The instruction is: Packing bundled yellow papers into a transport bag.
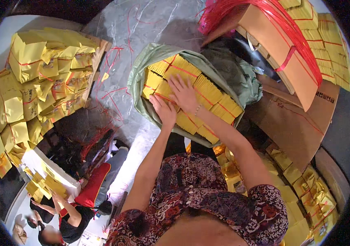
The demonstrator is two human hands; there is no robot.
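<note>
A green woven sack (136, 82) stands open in front of me, its rim spread around tightly packed bundles of yellow paper (220, 98). Red string ties the bundles. My right hand (183, 93) lies flat on top of them with its fingers stretched out. Just left of it, my left hand (164, 110) rests on the bundles near the sack's near-left side, its fingers extended. Neither hand grips anything that I can see.
Tied yellow paper stacks (23, 94) rise at the left. To the right are cardboard sheets (281, 53) with red string (306, 49) draped over them. More yellow bundles (306, 197) lie at lower right. Red string scraps litter the grey floor (158, 24). Another person (72, 217) handles yellow paper at lower left.
</note>
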